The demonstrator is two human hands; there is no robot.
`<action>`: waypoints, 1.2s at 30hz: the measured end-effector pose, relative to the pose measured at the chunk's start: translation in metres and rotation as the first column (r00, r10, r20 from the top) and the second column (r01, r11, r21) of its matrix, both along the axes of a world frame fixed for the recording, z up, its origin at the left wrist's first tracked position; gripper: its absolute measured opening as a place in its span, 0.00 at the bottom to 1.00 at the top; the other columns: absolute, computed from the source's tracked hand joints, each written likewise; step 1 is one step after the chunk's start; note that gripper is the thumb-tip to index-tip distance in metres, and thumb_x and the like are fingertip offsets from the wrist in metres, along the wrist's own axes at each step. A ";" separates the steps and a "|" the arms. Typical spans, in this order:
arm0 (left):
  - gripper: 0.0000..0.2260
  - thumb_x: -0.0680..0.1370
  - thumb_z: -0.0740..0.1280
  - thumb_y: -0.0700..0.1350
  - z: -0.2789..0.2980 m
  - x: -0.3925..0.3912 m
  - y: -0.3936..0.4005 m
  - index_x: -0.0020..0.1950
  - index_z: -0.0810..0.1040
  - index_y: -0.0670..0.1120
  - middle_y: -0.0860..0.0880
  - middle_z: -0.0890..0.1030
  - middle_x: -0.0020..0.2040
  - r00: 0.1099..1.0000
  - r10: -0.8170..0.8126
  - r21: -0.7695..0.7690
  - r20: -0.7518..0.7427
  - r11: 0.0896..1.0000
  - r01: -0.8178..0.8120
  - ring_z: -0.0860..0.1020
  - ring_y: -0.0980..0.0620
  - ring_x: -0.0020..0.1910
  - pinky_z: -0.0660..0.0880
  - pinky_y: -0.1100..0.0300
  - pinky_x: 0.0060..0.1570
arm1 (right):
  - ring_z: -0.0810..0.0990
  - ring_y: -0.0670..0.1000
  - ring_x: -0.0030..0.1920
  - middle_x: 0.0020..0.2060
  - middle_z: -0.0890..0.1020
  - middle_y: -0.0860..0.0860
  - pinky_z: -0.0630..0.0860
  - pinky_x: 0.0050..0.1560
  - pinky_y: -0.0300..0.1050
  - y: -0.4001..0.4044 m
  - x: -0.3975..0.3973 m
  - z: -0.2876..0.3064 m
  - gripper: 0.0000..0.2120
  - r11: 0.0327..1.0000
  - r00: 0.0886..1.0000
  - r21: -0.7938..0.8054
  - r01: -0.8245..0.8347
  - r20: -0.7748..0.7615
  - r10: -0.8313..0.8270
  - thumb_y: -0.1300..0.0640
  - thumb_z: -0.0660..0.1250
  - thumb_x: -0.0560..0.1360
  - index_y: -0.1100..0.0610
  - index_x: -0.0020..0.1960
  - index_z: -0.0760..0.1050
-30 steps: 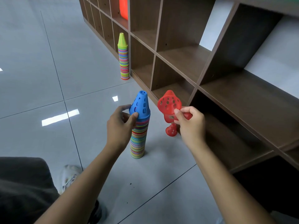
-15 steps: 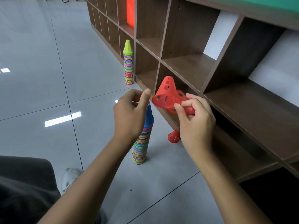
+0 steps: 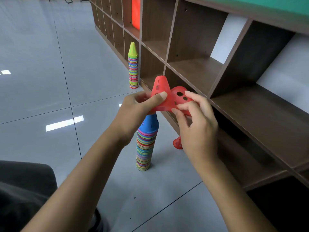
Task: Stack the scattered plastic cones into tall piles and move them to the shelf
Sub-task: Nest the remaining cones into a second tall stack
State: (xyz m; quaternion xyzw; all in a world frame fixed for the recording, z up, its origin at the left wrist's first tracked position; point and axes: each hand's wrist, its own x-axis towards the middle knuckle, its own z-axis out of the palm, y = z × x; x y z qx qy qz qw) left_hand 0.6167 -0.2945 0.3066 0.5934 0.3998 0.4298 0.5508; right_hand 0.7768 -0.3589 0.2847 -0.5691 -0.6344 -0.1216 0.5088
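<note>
Red perforated plastic cones, two of them, are held between both hands above the nearer pile. The left hand pinches the rim of the upright red cone, thumb on its outer wall, fingers curled behind. The right hand pinches the rim of the second red cone, which is tilted with its tip pointing away towards the shelving. The two cones touch at their rims; whether they are nested or merely side by side cannot be told.

Directly beneath the hands, a tall multicoloured pile of stacked plastic cones topped by a blue cone stands upright on the grey tiled floor. A third small red cone lies on its side on the floor, beside the pile and partly hidden by the right hand. A second multicoloured pile with a yellow-green top cone stands farther off, close against the dark brown wooden shelf unit. An orange object sits in an upper compartment.
</note>
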 end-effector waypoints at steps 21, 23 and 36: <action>0.21 0.72 0.78 0.50 -0.090 -0.008 0.017 0.63 0.78 0.50 0.55 0.81 0.57 0.931 0.207 0.176 -0.302 0.972 -0.158 0.78 0.55 0.57 0.73 0.66 0.51 | 0.81 0.40 0.54 0.57 0.80 0.42 0.80 0.49 0.35 0.008 0.013 0.014 0.30 0.938 0.874 -0.306 -0.163 -0.486 -0.007 0.53 0.76 0.72 0.44 0.68 0.66; 0.21 0.71 0.78 0.50 -0.093 -0.008 0.020 0.63 0.78 0.51 0.55 0.81 0.57 0.934 0.193 0.166 -0.299 0.975 -0.149 0.78 0.55 0.57 0.71 0.69 0.47 | 0.81 0.41 0.55 0.57 0.81 0.44 0.79 0.49 0.34 0.015 0.008 0.018 0.30 0.920 0.871 -0.328 -0.214 -0.491 0.028 0.52 0.76 0.71 0.46 0.69 0.67; 0.17 0.71 0.78 0.51 -0.089 -0.061 0.018 0.58 0.81 0.52 0.58 0.84 0.53 0.903 0.261 0.182 -0.341 0.961 -0.209 0.80 0.57 0.55 0.80 0.49 0.54 | 0.78 0.53 0.58 0.59 0.80 0.50 0.78 0.58 0.53 0.066 -0.032 -0.013 0.33 0.794 0.960 -0.562 -0.234 -0.263 0.097 0.43 0.74 0.70 0.44 0.71 0.64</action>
